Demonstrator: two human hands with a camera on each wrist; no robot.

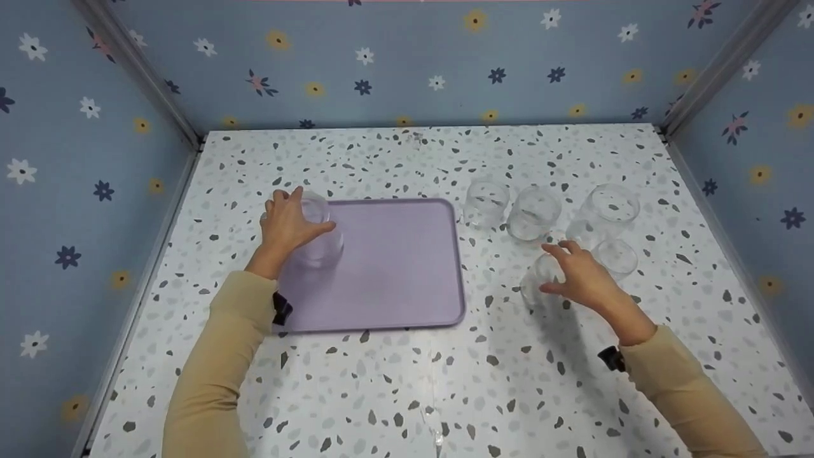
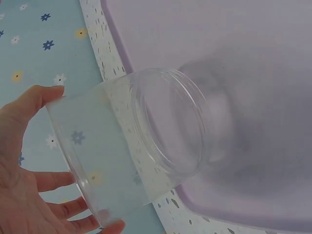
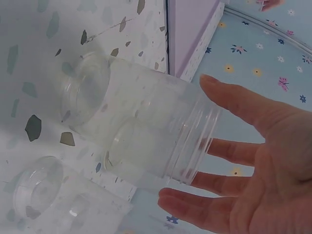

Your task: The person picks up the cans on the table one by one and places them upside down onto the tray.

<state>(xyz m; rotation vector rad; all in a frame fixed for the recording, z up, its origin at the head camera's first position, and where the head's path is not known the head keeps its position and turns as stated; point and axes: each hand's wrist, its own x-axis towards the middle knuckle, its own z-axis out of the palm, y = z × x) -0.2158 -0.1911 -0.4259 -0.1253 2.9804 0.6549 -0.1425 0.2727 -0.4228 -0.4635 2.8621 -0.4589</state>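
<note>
Over the left part of a lilac tray [image 1: 394, 273] is a clear jar [image 1: 324, 249], its lower end on or just above the tray. My left hand [image 1: 286, 222] grips its upper end, thumb on one side and fingers spread on the other, as the left wrist view shows. On the speckled tabletop to the right stands another clear jar [image 1: 533, 289], with a ridged rim [image 3: 197, 141] visible in the right wrist view. My right hand [image 1: 582, 277] holds this rim between thumb and fingers from above; how firmly is unclear.
Several more clear jars stand right of the tray: one jar [image 1: 487, 203] beside its edge, a second jar [image 1: 534, 213], and others [image 1: 613, 203] behind my right hand. Flowered blue panels [image 1: 407, 63] enclose the speckled table [image 1: 381, 381] at the back and sides.
</note>
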